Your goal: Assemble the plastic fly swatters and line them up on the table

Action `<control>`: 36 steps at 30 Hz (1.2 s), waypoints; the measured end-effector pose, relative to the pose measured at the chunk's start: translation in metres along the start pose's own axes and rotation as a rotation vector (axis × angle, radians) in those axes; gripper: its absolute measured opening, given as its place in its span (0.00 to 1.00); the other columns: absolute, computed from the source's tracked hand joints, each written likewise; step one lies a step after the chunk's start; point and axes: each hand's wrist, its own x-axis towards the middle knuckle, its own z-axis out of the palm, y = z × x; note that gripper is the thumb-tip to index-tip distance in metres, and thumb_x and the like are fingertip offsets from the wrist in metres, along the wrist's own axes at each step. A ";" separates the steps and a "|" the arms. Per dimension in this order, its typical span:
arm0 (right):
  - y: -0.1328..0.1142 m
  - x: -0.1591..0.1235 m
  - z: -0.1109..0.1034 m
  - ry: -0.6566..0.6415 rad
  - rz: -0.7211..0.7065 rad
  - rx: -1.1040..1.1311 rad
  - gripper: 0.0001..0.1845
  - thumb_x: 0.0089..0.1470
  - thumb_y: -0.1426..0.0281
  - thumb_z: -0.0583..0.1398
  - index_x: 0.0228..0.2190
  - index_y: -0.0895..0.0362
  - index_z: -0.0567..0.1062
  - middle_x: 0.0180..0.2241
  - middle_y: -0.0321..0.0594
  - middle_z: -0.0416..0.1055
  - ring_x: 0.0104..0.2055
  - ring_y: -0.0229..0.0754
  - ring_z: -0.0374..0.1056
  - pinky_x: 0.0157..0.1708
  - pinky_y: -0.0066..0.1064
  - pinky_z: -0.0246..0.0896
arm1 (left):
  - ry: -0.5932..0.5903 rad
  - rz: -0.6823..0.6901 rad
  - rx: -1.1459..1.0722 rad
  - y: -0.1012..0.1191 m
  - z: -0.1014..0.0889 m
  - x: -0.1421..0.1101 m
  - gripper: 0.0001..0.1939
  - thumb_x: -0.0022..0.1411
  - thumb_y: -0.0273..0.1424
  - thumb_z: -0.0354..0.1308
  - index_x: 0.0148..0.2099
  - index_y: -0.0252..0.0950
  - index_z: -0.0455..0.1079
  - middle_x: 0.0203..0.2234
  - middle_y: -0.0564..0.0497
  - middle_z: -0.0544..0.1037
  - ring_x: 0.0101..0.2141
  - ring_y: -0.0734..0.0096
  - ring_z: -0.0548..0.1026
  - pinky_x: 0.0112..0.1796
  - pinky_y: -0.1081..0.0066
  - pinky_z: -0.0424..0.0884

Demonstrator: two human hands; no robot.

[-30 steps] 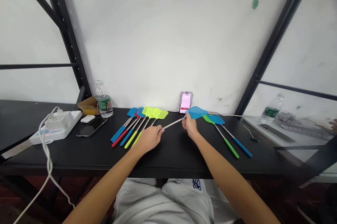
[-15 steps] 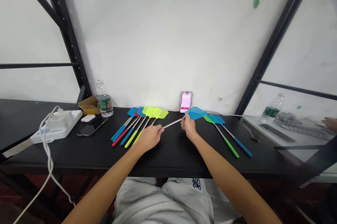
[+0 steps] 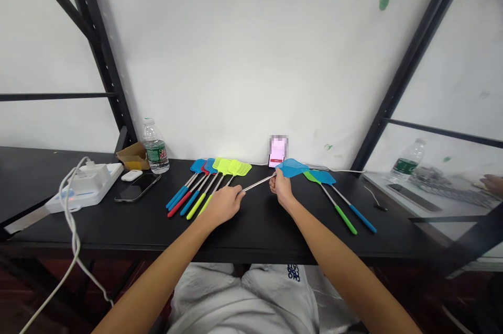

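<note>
Both hands hold one blue fly swatter (image 3: 294, 168) above the black table (image 3: 255, 234). My left hand (image 3: 227, 203) is closed around its handle end and hides the grip. My right hand (image 3: 281, 186) is closed near where the metal rod meets the blue mesh head. Left of my left hand lies a row of several fly swatters (image 3: 202, 195), blue, red and yellow-green, heads toward the wall. Beyond my right hand, a green fly swatter (image 3: 346, 220) and another blue fly swatter (image 3: 362, 218) lie side by side, their heads overlapping.
A lit phone (image 3: 277, 152) leans on the wall. At left are a water bottle (image 3: 156, 151), an open cardboard box (image 3: 134, 157), a white case (image 3: 131, 175), a dark phone (image 3: 137, 187) and a power strip (image 3: 88, 187) with cables. Another person's hand (image 3: 493, 185) shows far right.
My hands and the held fly swatter stay almost still. At the far right, the other person's hand has come slightly further into view.
</note>
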 end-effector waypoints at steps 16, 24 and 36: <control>0.005 -0.018 0.015 -0.226 -0.036 -0.168 0.24 0.51 0.50 0.58 0.17 0.54 0.61 0.11 0.31 0.56 0.12 0.32 0.50 0.11 0.25 0.41 | 0.013 0.040 -0.061 0.004 -0.001 -0.001 0.17 0.69 0.41 0.42 0.38 0.38 0.67 0.29 0.47 0.76 0.34 0.62 0.75 0.31 0.71 0.60; 0.006 -0.025 0.020 -0.328 -0.020 -0.172 0.24 0.51 0.50 0.59 0.19 0.56 0.64 0.12 0.31 0.57 0.13 0.31 0.50 0.12 0.23 0.42 | 0.017 0.051 -0.057 0.006 -0.002 -0.002 0.15 0.69 0.40 0.44 0.39 0.39 0.67 0.30 0.48 0.76 0.35 0.62 0.75 0.31 0.71 0.60; 0.003 -0.027 0.019 -0.474 0.155 -0.101 0.24 0.50 0.50 0.59 0.20 0.58 0.65 0.14 0.30 0.57 0.12 0.27 0.47 0.12 0.22 0.35 | 0.057 0.050 -0.332 0.009 -0.007 -0.002 0.18 0.68 0.44 0.43 0.37 0.38 0.67 0.28 0.51 0.76 0.30 0.68 0.73 0.31 0.71 0.62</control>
